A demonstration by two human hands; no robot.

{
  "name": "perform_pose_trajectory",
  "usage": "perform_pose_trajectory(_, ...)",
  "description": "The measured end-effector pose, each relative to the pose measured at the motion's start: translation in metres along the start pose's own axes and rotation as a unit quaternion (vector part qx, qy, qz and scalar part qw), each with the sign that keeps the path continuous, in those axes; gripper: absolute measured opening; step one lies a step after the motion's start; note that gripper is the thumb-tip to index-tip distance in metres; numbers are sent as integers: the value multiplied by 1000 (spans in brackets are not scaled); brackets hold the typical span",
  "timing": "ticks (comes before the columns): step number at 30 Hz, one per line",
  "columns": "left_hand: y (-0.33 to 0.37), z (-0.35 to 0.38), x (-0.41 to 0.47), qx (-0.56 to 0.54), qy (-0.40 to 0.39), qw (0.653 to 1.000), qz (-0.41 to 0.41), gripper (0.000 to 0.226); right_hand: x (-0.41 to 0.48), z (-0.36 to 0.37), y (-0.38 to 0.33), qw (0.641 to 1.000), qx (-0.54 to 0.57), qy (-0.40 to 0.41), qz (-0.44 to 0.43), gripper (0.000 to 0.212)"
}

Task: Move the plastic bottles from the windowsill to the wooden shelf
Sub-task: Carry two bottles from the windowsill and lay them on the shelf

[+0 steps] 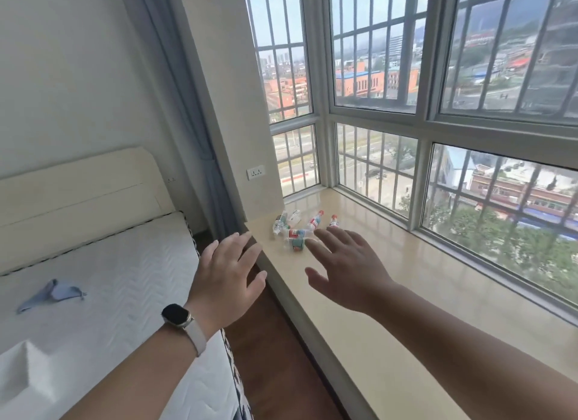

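Several small clear plastic bottles [296, 228] with red, white and green labels lie scattered on their sides on the beige windowsill [391, 282], near its far left end. My right hand [344, 269] is stretched out over the sill, fingers spread and empty, its fingertips just short of the nearest bottle [295, 243]. My left hand [226, 272], with a dark watch on the wrist, hovers open left of the sill's edge, above the gap by the bed. No wooden shelf is in view.
A bed with a white mattress [93, 294] and cream headboard stands at the left, with a blue cloth [51, 294] on it. A strip of dark wooden floor [275, 357] runs between bed and sill. Barred windows [438, 138] rise behind the sill; a wall socket [256, 172] sits on the pillar.
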State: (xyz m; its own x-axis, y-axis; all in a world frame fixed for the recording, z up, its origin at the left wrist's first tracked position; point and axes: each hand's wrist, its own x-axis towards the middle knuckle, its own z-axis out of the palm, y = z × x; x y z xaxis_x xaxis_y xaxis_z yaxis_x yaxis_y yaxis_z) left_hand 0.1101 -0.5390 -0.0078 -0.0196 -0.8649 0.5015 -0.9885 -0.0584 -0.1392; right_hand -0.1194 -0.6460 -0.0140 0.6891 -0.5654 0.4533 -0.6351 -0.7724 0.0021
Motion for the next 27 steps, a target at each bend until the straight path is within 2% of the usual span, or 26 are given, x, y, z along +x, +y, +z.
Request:
perform_pose_trajectory(7,-22,23,34,2,7,999,-31,49,45,29,14,1000,7,9,-23,58)
perform_pose_trajectory(14,-61,79,72,-8,-8,999,-30,50,98,78,41,1000,-13,-5,-22,57)
perform_pose_trajectory(27,-191,192,178,-25,-15,1000,11,46,240,180,70,999,-32,-27,8,50)
